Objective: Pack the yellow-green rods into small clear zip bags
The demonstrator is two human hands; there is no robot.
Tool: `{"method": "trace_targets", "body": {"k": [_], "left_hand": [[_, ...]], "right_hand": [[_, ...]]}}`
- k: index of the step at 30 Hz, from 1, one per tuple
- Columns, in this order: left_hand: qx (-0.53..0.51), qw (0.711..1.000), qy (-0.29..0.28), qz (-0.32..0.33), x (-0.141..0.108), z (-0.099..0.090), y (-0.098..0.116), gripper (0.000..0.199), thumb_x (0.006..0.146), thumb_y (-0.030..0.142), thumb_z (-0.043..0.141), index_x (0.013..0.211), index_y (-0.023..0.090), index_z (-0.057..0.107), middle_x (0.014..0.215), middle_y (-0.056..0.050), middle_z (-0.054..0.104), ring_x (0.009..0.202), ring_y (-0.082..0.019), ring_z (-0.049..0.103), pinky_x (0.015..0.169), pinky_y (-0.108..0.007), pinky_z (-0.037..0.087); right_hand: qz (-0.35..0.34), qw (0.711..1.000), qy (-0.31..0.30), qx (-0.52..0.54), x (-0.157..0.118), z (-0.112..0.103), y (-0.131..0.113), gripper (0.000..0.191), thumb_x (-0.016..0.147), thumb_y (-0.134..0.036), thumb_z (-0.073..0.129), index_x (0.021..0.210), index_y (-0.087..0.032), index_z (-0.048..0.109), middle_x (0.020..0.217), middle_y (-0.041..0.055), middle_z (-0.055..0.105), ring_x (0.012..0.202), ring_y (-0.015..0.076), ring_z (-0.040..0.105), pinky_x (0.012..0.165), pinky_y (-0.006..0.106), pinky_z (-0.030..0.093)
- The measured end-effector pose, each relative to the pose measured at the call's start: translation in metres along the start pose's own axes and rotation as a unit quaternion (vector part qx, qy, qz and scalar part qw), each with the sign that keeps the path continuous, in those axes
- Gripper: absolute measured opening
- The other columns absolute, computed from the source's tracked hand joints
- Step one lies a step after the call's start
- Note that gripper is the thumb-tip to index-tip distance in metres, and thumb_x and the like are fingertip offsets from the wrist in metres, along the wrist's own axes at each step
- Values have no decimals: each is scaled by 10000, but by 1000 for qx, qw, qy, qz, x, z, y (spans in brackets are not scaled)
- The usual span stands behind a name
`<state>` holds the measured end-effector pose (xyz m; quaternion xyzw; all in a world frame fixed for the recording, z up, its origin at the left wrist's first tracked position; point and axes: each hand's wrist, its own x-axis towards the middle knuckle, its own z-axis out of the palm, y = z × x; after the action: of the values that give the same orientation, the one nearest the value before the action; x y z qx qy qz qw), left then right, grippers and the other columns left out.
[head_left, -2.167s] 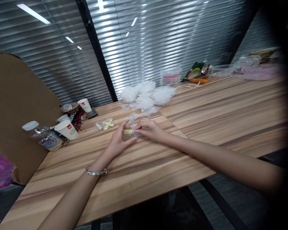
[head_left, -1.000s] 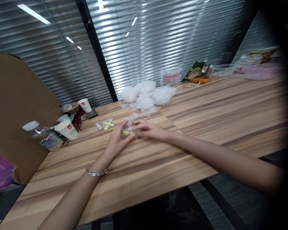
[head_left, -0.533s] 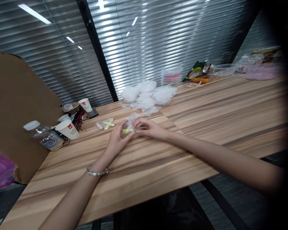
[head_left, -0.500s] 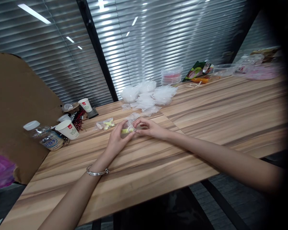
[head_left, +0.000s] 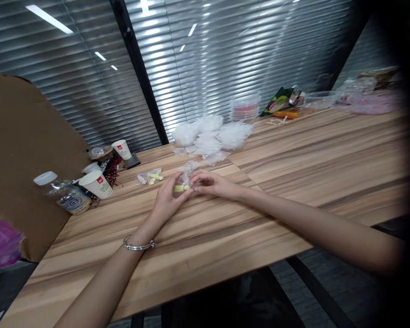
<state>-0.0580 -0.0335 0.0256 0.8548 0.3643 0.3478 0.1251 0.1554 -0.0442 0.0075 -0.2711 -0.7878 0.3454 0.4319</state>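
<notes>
The small clear bag with a yellow piece (head_left: 181, 187) is low over the table (head_left: 205, 255), between the two hands. The left hand (head_left: 167, 198) holds it with thumb and fingers curved like a C. The right hand (head_left: 210, 184) pinches its other side, fingers bent, arm stretched in from the right.

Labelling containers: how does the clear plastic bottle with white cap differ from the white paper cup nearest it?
Bottle is see-through; cup is opaque. Bottle is capped; cup shows no lid. Bottle has blue print; cup has a red square. Both are on the wooden table.
</notes>
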Motion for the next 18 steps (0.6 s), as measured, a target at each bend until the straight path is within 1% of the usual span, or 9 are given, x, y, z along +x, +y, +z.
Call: {"method": "trace_targets", "body": {"k": [7,14,18], "left_hand": [[5,1000,-7,8,-1,0,-1,550,775,451,610,1260,241,455,1257,-63,556,1145,-180,535,1001,-354,439],[11,999,-18,31,-2,1,-3,536,790,440,594,1265,238,450,1231,-70,564,1129,-184,544,975,-351,455],[17,999,-22,35,-2,1,-3,516,798,426,591,1261,245,453,1230,-59,563,1127,-174,543,975,-338,453]], "right_hand": [[7,1000,-23,4,-1,-1,-5,280,840,-369,580,1040,-177,621,1112,55,539,1061,135,500,974,301,385],[7,1000,-30,-3,-2,-1,3,289,831,-372,590,1066,-204,608,1142,44,518,1084,131,485,992,312,372],[-2,999,-41,-6,-2,-1,3,297,843,-362,578,1098,-211,595,1174,46,505,1120,132,472,1013,311,361]]}}
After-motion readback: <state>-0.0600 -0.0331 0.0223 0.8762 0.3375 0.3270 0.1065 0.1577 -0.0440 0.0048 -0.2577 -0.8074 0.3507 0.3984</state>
